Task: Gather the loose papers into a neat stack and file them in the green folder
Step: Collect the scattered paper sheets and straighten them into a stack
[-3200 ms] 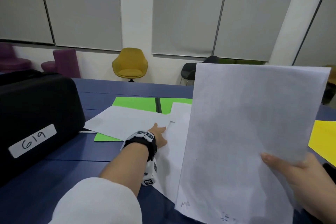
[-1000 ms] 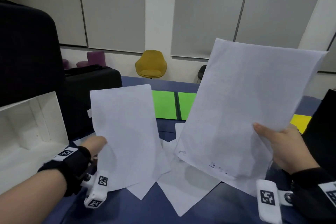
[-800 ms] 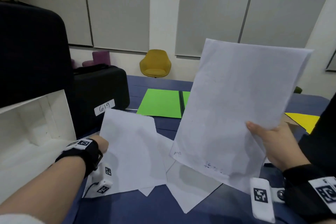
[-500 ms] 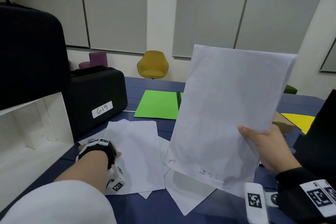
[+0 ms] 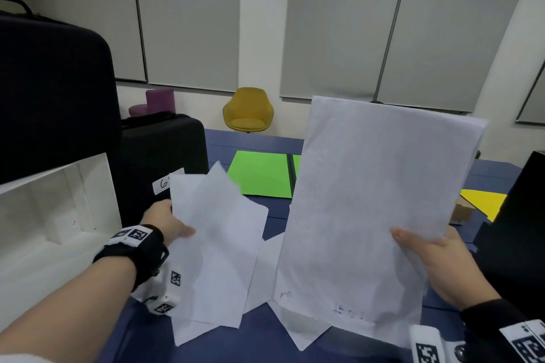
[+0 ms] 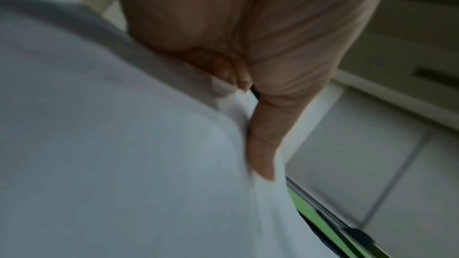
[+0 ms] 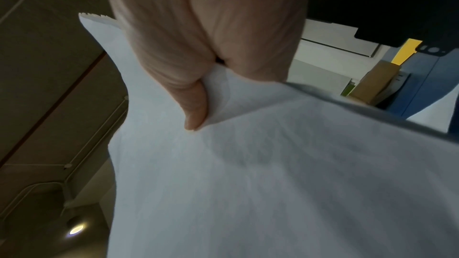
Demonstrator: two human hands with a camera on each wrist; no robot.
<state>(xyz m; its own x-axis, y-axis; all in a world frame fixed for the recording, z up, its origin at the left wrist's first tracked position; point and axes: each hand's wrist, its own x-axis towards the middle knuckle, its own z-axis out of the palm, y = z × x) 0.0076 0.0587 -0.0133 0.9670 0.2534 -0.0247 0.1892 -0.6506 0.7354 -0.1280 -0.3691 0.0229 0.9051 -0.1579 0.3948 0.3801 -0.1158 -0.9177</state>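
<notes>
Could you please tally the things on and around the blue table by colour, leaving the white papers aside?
Black cases: 2, the big one and the labelled one
Green folder: 1
Yellow sheet: 1
Yellow chair: 1
Purple seat: 1
White box: 1
Total: 7

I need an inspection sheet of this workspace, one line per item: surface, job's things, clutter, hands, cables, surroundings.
Surface: blue table, partly covered by paper.
Job's things: green folder open flat at the far side; loose sheets on the table; more sheets in both hands.
Clutter: black cases, white box, yellow folder.
Hands: left hand pinches small sheets; right hand holds upright stack.
Cables: nothing seen.
Surroundings: yellow chair, grey wall panels.
</notes>
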